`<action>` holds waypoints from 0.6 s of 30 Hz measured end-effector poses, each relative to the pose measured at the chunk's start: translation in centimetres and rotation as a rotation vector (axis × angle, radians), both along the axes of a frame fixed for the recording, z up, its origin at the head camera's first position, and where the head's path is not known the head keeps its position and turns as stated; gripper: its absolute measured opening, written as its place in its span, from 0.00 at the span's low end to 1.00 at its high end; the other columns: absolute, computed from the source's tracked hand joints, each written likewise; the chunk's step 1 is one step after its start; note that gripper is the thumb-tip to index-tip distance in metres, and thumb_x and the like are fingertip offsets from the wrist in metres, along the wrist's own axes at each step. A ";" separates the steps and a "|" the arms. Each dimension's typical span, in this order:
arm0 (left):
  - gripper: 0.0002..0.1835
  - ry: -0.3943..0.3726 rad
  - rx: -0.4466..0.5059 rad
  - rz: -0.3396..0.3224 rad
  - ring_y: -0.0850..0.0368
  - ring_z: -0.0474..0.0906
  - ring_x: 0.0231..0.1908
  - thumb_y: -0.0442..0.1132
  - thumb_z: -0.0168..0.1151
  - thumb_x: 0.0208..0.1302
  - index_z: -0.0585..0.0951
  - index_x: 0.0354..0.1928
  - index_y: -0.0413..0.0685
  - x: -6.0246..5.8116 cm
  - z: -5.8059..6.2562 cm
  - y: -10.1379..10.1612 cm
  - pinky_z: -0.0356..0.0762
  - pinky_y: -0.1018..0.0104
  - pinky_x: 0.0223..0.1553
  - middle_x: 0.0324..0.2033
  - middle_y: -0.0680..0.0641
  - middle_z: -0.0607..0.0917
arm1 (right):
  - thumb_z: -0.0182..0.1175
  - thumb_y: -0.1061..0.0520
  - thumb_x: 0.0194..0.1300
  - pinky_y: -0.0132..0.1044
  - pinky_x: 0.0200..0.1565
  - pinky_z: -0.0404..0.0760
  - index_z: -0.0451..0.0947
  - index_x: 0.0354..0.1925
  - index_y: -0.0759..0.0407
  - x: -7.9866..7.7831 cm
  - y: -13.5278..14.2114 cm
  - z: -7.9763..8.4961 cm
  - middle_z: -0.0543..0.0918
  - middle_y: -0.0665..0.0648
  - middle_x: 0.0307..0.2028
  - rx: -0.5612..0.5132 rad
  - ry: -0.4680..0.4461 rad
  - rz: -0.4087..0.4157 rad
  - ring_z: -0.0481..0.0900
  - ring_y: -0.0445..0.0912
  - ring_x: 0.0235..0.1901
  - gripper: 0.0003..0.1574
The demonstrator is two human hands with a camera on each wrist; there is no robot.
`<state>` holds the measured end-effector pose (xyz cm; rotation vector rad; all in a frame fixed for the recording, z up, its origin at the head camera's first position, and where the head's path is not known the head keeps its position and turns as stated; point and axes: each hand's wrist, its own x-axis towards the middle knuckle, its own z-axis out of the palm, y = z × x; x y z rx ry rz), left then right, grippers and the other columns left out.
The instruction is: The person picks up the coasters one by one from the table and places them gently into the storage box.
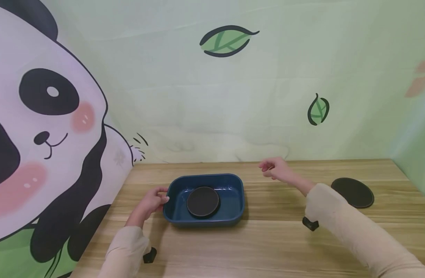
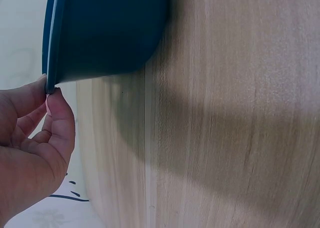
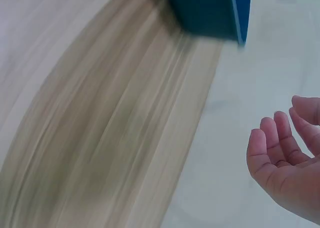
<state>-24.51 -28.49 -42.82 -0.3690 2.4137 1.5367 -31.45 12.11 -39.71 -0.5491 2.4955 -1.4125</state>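
Note:
A dark blue rectangular baking dish [image 1: 230, 210] with rounded corners stands on the wooden table. Inside it lies a round black disc [image 1: 203, 201]. My left hand [image 1: 152, 201] pinches the dish's left rim between thumb and fingers, and the left wrist view shows this grip on the rim of the dish [image 2: 110, 32] up close. To the right of the dish, my right hand [image 1: 276, 169] is in the air with loosely bent fingers and nothing in them. In the right wrist view the right hand [image 3: 285, 163] is apart from the dish [image 3: 210, 12].
Another flat black round disc [image 1: 353, 192] lies on the table [image 1: 268, 247] at the right, beyond the right sleeve. Behind the table's back edge hangs a pale green cloth [image 1: 164, 96] printed with a panda and leaves.

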 end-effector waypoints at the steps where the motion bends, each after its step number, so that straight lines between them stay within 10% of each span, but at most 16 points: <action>1: 0.21 -0.001 -0.002 0.000 0.58 0.74 0.31 0.28 0.49 0.61 0.63 0.57 0.35 0.0 0.0 0.0 0.75 0.64 0.34 0.40 0.37 0.75 | 0.52 0.68 0.56 0.36 0.32 0.74 0.70 0.46 0.73 -0.1 0.9 0.0 0.76 0.65 0.37 0.013 0.001 -0.011 0.72 0.45 0.34 0.18; 18: 0.21 -0.012 -0.036 -0.010 0.57 0.74 0.32 0.30 0.49 0.62 0.63 0.57 0.36 -0.2 -0.2 0.0 0.75 0.64 0.35 0.42 0.36 0.74 | 0.47 0.60 0.64 0.47 0.41 0.74 0.61 0.54 0.75 -0.2 13.1 -1.7 0.69 0.73 0.48 0.141 -0.022 -0.163 0.69 0.57 0.47 0.24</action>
